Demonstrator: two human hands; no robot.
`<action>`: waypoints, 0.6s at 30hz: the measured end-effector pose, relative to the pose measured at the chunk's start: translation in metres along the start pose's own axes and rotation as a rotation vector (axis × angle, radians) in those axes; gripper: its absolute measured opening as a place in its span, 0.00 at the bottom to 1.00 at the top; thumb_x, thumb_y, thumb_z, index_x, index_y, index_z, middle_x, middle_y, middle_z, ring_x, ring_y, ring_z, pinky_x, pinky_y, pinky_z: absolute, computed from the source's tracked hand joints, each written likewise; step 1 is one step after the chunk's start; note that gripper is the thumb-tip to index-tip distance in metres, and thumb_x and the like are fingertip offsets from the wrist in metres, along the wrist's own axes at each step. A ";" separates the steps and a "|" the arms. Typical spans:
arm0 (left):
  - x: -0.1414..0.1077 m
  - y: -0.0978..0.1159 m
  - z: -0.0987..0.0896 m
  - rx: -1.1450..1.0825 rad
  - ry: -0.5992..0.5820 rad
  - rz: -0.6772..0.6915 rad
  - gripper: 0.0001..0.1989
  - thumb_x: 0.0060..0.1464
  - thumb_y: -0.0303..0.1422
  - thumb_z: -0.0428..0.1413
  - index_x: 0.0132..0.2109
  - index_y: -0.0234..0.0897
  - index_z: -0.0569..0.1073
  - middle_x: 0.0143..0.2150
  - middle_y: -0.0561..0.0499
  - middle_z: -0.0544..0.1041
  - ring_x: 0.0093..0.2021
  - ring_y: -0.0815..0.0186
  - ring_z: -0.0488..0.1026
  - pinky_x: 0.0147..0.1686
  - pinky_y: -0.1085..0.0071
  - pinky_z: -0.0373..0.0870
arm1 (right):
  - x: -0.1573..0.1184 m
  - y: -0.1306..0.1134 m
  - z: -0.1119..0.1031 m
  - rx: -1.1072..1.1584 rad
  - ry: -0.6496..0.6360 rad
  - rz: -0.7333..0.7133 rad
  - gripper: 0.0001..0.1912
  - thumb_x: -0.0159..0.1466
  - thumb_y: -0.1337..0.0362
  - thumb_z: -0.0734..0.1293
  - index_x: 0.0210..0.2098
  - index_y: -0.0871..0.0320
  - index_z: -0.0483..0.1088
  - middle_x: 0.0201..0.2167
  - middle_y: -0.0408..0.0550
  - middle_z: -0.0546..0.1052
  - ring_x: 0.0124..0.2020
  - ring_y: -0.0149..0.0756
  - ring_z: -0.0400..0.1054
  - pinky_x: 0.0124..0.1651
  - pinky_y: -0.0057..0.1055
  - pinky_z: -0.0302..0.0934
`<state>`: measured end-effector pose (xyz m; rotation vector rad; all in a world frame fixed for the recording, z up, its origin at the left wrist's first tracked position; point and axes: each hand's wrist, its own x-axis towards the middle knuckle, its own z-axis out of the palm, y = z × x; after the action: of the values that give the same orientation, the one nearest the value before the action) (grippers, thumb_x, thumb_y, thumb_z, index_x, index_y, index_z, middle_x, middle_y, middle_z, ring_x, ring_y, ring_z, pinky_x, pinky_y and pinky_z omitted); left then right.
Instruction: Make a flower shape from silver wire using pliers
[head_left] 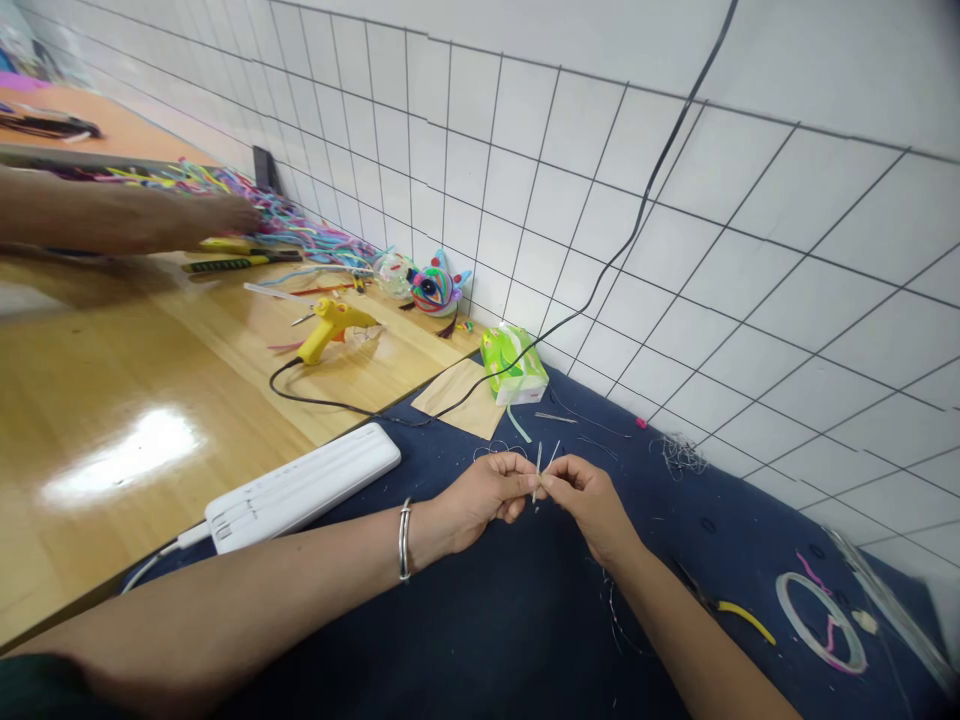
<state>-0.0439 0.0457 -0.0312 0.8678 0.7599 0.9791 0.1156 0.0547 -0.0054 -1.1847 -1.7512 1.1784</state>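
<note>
My left hand and my right hand meet over the dark blue mat, fingertips nearly touching. Between the left thumb and forefinger is a thin pale wire-like strip, standing upright. My right thumb and forefinger pinch at the same spot, where a second thin pale strip slants up. Whether the two strips are joined is too small to tell. Behind the left fingers lies a loop of fine wire. A silver bangle circles my left wrist.
A yellow glue gun trails a black cord past a green tissue pack. Nearby lie a white power strip, tangled wire, yellow-handled pliers and a tape roll. Another person's hand reaches over colourful pipe cleaners.
</note>
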 end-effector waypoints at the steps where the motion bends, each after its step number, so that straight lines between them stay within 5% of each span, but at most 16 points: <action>1: 0.000 0.000 0.000 0.002 -0.005 0.007 0.12 0.46 0.37 0.58 0.31 0.32 0.67 0.27 0.53 0.72 0.15 0.80 0.59 0.16 0.79 0.52 | 0.000 0.001 0.000 0.016 0.000 0.009 0.07 0.56 0.61 0.63 0.27 0.58 0.67 0.23 0.41 0.71 0.24 0.28 0.59 0.28 0.25 0.53; 12: -0.007 0.008 0.005 -0.029 -0.128 -0.033 0.10 0.47 0.34 0.58 0.30 0.31 0.69 0.26 0.53 0.70 0.16 0.80 0.55 0.18 0.77 0.49 | -0.003 -0.003 0.002 0.273 -0.034 0.092 0.12 0.55 0.58 0.66 0.36 0.59 0.70 0.23 0.41 0.69 0.22 0.26 0.56 0.25 0.24 0.50; 18: -0.007 0.003 0.004 -0.116 -0.124 -0.054 0.11 0.48 0.36 0.58 0.31 0.32 0.69 0.30 0.50 0.71 0.19 0.78 0.60 0.20 0.77 0.55 | -0.003 -0.006 -0.001 0.307 0.006 0.066 0.10 0.55 0.59 0.66 0.30 0.60 0.70 0.22 0.42 0.68 0.22 0.26 0.57 0.26 0.25 0.53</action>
<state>-0.0446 0.0392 -0.0258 0.7955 0.6121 0.9042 0.1160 0.0516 0.0002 -1.0650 -1.4712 1.4219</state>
